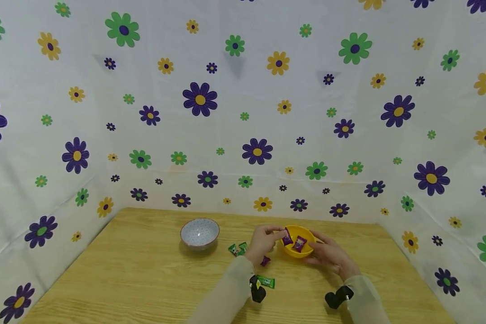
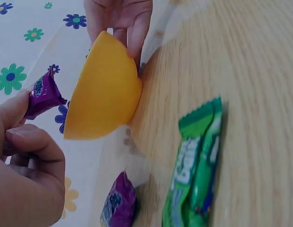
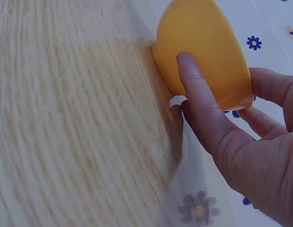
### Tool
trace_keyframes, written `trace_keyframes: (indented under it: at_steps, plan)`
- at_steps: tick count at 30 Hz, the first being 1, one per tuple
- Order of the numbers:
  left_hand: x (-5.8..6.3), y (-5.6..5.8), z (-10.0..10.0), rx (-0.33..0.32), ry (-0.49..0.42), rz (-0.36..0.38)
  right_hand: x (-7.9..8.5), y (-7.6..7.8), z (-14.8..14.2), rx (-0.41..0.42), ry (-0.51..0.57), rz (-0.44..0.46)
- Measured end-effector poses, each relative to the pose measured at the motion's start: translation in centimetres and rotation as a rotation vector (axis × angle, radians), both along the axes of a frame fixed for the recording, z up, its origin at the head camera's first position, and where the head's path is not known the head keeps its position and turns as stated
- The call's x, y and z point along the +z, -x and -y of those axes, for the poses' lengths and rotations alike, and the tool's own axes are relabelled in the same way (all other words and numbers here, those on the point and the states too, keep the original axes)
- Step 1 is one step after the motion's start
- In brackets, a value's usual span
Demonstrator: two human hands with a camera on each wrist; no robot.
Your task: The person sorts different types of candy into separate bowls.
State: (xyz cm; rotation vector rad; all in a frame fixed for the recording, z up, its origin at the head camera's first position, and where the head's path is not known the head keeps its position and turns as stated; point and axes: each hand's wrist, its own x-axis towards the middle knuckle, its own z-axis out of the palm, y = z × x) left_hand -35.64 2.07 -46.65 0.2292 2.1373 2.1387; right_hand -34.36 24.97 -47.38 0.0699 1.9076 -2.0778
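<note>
Between the thumb and finger of my left hand [image 1: 263, 240] a small purple-wrapped candy [image 2: 43, 97] is pinched, held over the left rim of a yellow bowl [image 2: 103, 90]. Inside that bowl lies another purple candy [image 1: 299, 244]. My right hand [image 3: 250, 137] grips the bowl's right side, with fingers spread along its wall and rim; the bowl's base is on the table. Under my left wrist are a loose purple candy [image 2: 119, 203] and a long green-wrapped candy [image 2: 193, 165].
A pale patterned bowl [image 1: 200, 233] with a reddish rim stands to the left on the wooden table [image 1: 146, 270]. Several small green candies [image 1: 232, 249] lie between it and my left hand. A white flowered cloth [image 1: 235, 135] hangs behind the table and along both sides.
</note>
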Motion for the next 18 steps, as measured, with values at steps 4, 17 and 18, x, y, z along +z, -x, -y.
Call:
trace_keyframes:
  at_steps: [4, 17, 18]
  plan:
    - [-0.1, 0.0, -1.1, 0.062, 0.03, -0.009, 0.0, -0.1, -0.1, -0.003, -0.007, 0.002]
    - [-0.8, -0.2, -1.5, 0.112, 0.175, -0.089, -0.2, 0.0, -0.3, 0.016, 0.009, -0.001]
    - [-0.8, -0.2, -1.4, 0.1, 0.187, -0.09, -0.2, 0.0, -0.3, 0.018, 0.008, 0.0]
